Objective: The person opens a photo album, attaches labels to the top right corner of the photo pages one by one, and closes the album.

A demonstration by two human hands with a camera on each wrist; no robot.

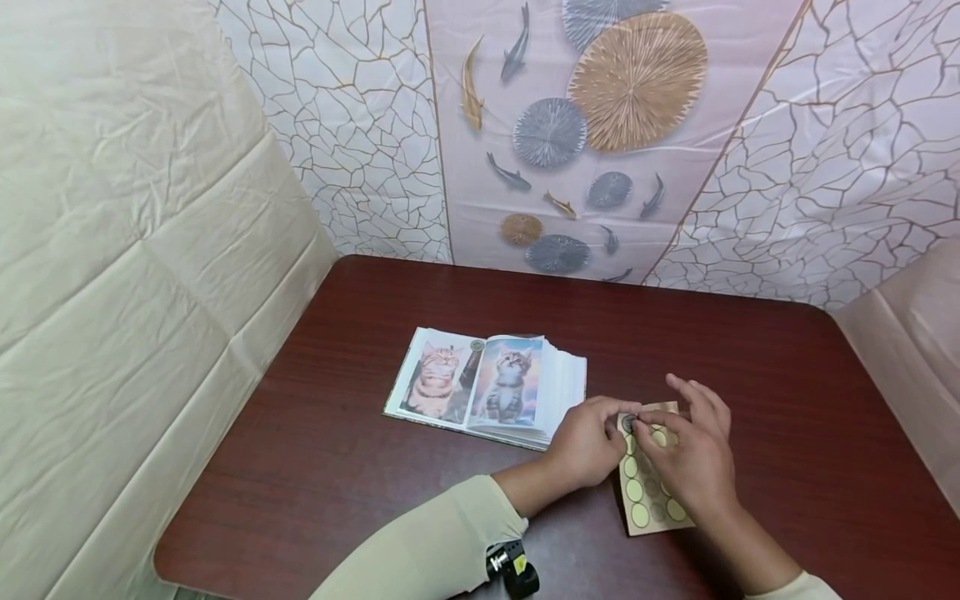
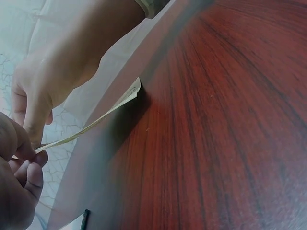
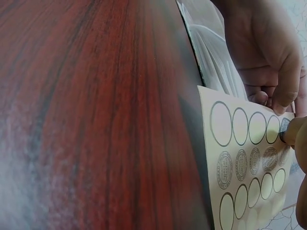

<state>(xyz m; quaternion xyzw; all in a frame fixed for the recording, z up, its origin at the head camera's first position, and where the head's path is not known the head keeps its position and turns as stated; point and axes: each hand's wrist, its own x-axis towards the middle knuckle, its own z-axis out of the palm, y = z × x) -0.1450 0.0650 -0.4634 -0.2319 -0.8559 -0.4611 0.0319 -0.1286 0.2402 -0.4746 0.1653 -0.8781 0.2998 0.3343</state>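
Note:
A tan sheet of round stickers (image 1: 657, 510) is held a little above the table, tilted. Yellow blank circles and grey printed seals run along it in rows, plain in the right wrist view. My left hand (image 1: 588, 442) grips its far left corner between thumb and fingers. At that corner, the thumb and forefinger of my right hand (image 1: 697, 467) pinch at a dark round sticker (image 1: 628, 423); whether its edge is lifted cannot be seen. Seen edge-on in the left wrist view, the sheet (image 2: 91, 125) bows in a curve between the hands.
An open photo album (image 1: 562, 387) with kitten pictures lies left of the sheet, close to my left hand. A small round seal (image 1: 477, 344) shows at the top of its left page. The dark red table (image 1: 315, 467) meets cloth-covered walls (image 1: 375, 167).

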